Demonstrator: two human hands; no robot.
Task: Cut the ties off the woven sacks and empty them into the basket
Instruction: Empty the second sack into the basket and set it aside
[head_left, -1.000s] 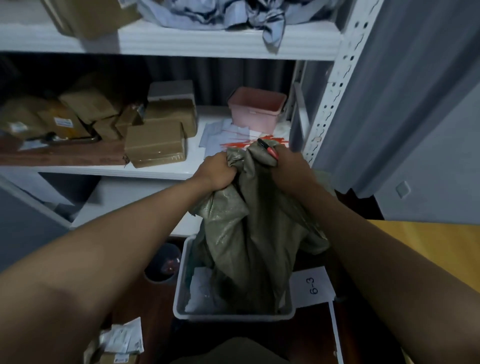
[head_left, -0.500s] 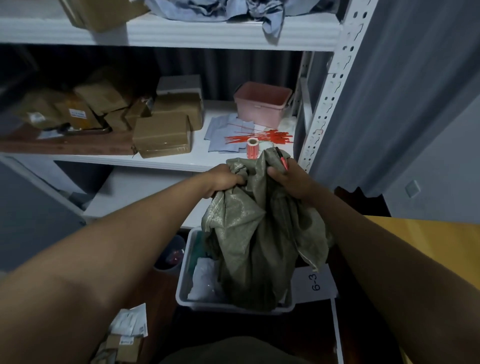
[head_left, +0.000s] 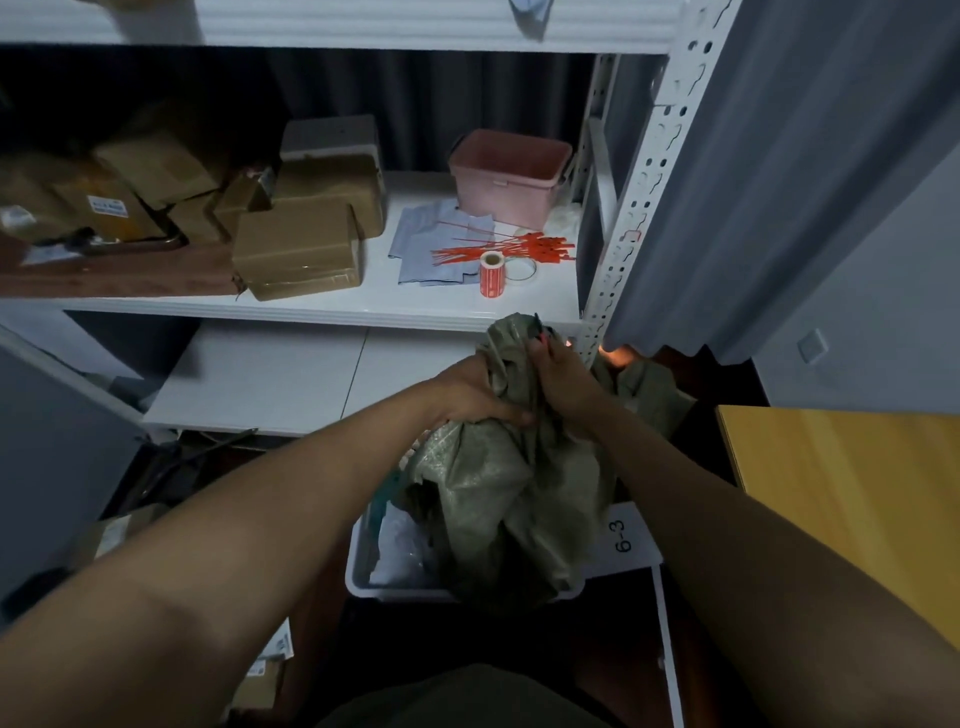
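An olive-green woven sack (head_left: 498, 499) hangs bunched over the white basket (head_left: 363, 582) on the floor, its lower part down inside the basket. My left hand (head_left: 470, 392) grips the sack's gathered upper fabric from the left. My right hand (head_left: 563, 376) grips the top of the sack from the right, and a small red-tipped tool shows between its fingers. White packets (head_left: 402, 545) lie in the basket beside the sack. A bundle of red ties (head_left: 498, 248) lies on the shelf above.
The white shelf (head_left: 363, 306) carries cardboard boxes (head_left: 296, 249), a pink tub (head_left: 511, 176), a red label roll (head_left: 490, 274) and grey bags. A perforated upright (head_left: 631, 208) stands beside my right hand. A yellow surface (head_left: 852, 493) lies right; a "6-3" label (head_left: 623, 535) sits by the basket.
Both hands have lowered the sack towards the basket, away from the shelf edge. My left hand now holds the fabric lower down than my right hand.
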